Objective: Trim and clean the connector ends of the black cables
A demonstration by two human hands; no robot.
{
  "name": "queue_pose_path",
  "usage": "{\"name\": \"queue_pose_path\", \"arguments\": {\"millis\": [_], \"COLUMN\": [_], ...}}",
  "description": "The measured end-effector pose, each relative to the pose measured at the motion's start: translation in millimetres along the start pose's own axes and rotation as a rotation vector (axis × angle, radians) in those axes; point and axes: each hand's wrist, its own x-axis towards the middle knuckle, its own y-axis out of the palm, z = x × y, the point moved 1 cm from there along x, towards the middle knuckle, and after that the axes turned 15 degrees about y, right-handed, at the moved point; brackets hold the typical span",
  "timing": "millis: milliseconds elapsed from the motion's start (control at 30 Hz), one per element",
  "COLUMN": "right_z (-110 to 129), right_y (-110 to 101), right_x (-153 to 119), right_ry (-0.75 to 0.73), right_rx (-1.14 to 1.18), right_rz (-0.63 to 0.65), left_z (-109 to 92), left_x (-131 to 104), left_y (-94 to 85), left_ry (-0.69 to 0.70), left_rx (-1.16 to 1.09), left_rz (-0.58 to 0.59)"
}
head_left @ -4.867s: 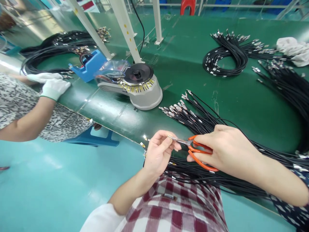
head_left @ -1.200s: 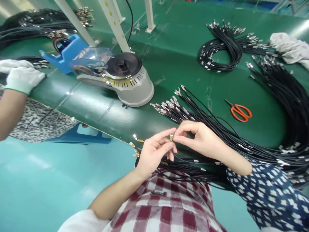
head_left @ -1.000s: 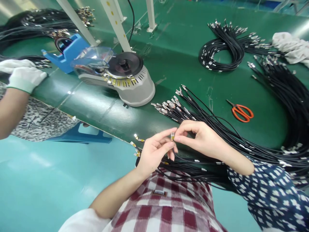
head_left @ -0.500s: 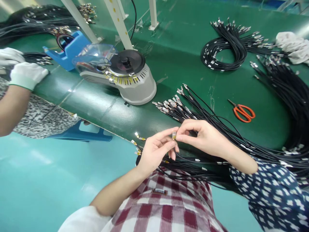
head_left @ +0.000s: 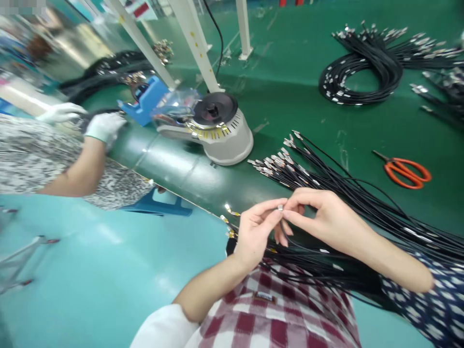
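Observation:
Between the fingertips of both hands is the small metal connector [head_left: 280, 207] at the end of a black cable. My left hand [head_left: 258, 227] pinches it between thumb and index finger, the other fingers curled below. My right hand [head_left: 319, 212] closes its thumb and index finger on the same connector end from the right. The cable runs down behind my left fingers. Beneath the hands lies a bunch of black cables [head_left: 308, 270], some with yellow-wrapped ends [head_left: 231, 232] at the table edge. Behind them is another cable bunch [head_left: 290, 166] with silver connectors.
A grey round tape dispenser [head_left: 228, 140] and a blue tape holder [head_left: 145, 101] stand at the left on the green table [head_left: 282, 87]. Orange-handled scissors [head_left: 408, 171] lie right; a coiled cable bundle [head_left: 326, 87] lies behind. A co-worker's gloved hand [head_left: 105, 128] is at far left.
The view has swung left, so everything sits further right. Both hands stay together at the connector; less of it shows now, and its yellow part is no longer visible.

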Motion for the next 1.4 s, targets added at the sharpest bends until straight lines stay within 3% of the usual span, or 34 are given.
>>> {"name": "queue_pose_path", "arguments": {"millis": [233, 467, 667, 1067, 1400], "right_z": [-9, -13, -10, -17, -25], "right_y": [-3, -3, -2, 0, 3], "right_x": [7, 5, 4, 8, 17], "right_ry": [-0.014, -0.009, 0.018, 0.005, -0.049], "right_rx": [0.158, 0.122, 0.098, 0.246, 0.355], "right_rz": [0.137, 0.034, 0.026, 0.105, 0.162], "left_z": [2, -3, 1, 0, 2], "left_x": [3, 0, -1, -2, -7], "left_y": [0.1, 4.6, -0.2, 1.7, 3.3], "left_ry": [0.037, -0.142, -0.227, -0.232, -0.214], "left_rx": [-0.093, -0.196, -0.254, -0.250, -0.200], "left_rz": [0.004, -0.059, -0.048, -0.057, 0.009]}}
